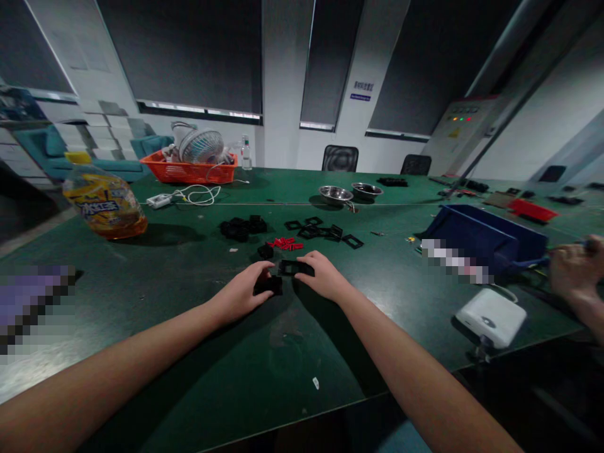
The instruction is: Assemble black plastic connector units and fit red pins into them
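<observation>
My left hand (pixel 243 290) curls its thumb and fingers around a dark black plastic piece (pixel 270 286) low over the green table. My right hand (pixel 321 274) pinches a flat black rectangular frame (pixel 289 268) with an opening in it, close beside the left hand's piece. Just beyond my hands lie a small black block (pixel 265 251) and a cluster of small red parts (pixel 284 243). Behind these are a heap of black blocks (pixel 240 228) and several loose black frames (pixel 325 231). The exact shape of the left hand's piece is too dark to make out.
On the green table (pixel 198 352) stand a bottle of orange liquid (pixel 106 204), an orange basket (pixel 189 170) holding a fan, two metal bowls (pixel 335 195), a blue bin (pixel 486 236) and a white device (pixel 493 316). Another person's hand (pixel 578 277) shows at the right edge.
</observation>
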A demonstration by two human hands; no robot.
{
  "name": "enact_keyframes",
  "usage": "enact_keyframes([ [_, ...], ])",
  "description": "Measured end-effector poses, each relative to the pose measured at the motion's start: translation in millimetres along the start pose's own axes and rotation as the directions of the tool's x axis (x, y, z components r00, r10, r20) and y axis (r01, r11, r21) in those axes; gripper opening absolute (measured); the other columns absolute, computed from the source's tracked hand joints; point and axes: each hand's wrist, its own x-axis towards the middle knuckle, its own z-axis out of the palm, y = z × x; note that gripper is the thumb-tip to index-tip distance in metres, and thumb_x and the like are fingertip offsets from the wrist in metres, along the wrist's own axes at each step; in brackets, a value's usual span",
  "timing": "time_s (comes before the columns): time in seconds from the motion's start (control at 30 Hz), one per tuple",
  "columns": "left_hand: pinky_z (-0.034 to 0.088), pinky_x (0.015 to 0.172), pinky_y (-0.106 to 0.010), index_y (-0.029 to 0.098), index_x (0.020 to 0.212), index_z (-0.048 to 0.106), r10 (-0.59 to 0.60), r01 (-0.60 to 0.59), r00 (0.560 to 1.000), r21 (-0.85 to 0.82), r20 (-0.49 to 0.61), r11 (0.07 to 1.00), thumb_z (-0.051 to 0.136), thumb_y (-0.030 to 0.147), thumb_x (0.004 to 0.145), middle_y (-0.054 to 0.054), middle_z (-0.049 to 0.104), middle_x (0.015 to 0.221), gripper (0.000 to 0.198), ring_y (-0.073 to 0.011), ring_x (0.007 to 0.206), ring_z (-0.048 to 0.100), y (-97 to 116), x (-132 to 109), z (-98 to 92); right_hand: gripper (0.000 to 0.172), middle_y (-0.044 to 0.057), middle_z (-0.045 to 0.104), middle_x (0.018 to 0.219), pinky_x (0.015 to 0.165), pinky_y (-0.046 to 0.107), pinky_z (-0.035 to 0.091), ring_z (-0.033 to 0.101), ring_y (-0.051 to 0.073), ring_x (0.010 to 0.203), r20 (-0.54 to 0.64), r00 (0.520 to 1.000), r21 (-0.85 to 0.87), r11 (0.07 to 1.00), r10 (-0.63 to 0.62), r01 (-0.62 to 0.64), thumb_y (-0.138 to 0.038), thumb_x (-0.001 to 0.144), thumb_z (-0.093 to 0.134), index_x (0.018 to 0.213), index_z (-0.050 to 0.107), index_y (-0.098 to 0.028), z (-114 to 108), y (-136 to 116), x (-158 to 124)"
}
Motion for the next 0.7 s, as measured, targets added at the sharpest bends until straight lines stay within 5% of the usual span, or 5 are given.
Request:
enact_keyframes([
  [0.7, 0.049, 0.097, -0.045, 0.017, 0.130, 0.044, -0.003, 0.003, 1.000, -0.012, -0.012, 1.000, 0.063, 0.023, 0.079, -0.012, 0.059, 0.120, 0.054, -0.0240, 0.107, 0.060, -5.4, 1.9, 2.5, 0.027, 0.010, 0.060, 0.103, 0.094, 0.039, 0.046, 0.057, 0.021, 0.100, -0.036, 0.999, 0.028, 1.000, 0.013, -0.012, -0.022, 0.078, 0.071, 0.104, 0.068, -0.013, 2.0, -2.3, 3.4],
])
